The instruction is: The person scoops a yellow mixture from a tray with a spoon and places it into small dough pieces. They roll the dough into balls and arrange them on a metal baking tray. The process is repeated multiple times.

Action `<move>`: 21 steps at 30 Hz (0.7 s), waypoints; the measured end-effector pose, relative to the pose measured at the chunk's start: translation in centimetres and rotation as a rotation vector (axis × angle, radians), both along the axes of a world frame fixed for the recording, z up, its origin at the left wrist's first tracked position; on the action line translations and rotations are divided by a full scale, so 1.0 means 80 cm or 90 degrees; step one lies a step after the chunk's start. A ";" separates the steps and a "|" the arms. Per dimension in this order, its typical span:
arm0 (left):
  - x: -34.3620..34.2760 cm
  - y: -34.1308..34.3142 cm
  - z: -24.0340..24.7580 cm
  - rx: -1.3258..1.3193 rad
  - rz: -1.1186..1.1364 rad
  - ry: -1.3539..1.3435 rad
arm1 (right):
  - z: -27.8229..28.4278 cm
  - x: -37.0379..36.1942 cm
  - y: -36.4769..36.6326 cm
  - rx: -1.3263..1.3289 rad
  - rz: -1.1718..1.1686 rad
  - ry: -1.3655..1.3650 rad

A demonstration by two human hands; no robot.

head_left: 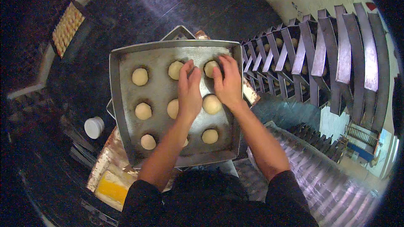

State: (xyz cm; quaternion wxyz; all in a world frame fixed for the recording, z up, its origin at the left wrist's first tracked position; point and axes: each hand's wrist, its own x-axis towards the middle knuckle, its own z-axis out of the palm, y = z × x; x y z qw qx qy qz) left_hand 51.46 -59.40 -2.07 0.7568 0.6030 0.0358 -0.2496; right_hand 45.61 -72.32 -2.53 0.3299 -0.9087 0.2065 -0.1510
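Note:
A deep square metal baking tray (174, 158) in front of me holds several pale, round dough balls in rows. My right hand (227, 82) is cupped against the right side of the dough ball (210, 69) in the far right corner, thumb and fingers curved around its edge. Beside the far middle dough ball (174, 71) is my left hand (190, 90), its fingers loosely bent and apart, with nothing visible in them. Its wrist partly covers the centre dough ball (172, 109). Just nearer than my right hand lies another dough ball (211, 104), uncovered.
More metal trays (294, 54) stand stacked to the right, some with dough balls inside. The tray rests on a worn surface with a yellow patch (112, 187). A white tub (94, 127) is at left; farther off lies a panel of small pale pieces (68, 28). Clear plastic sheeting (320, 176) spreads lower right.

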 end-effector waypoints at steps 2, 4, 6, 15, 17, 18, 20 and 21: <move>-0.021 0.016 0.024 0.025 -0.035 -0.085 | -0.005 0.018 -0.016 -0.020 0.194 -0.021; -0.043 0.042 0.040 0.048 -0.067 -0.140 | -0.007 0.043 -0.024 -0.091 0.363 0.012; -0.064 0.076 0.051 0.066 -0.091 -0.164 | -0.019 0.067 -0.031 -0.224 0.540 0.009; -0.169 0.189 0.061 0.103 -0.037 -0.018 | 0.036 0.010 -0.011 -0.117 0.325 0.066; -0.179 0.202 0.058 0.140 -0.014 -0.035 | 0.047 -0.052 0.016 -0.163 0.278 0.114; -0.185 0.199 0.056 0.153 -0.009 -0.044 | 0.042 -0.080 0.022 -0.207 0.282 0.139; -0.200 0.174 0.053 0.114 0.059 -0.054 | 0.018 -0.116 0.039 -0.164 0.247 0.104; -0.204 0.165 0.052 0.123 0.076 -0.107 | 0.026 -0.120 0.056 -0.063 0.168 0.154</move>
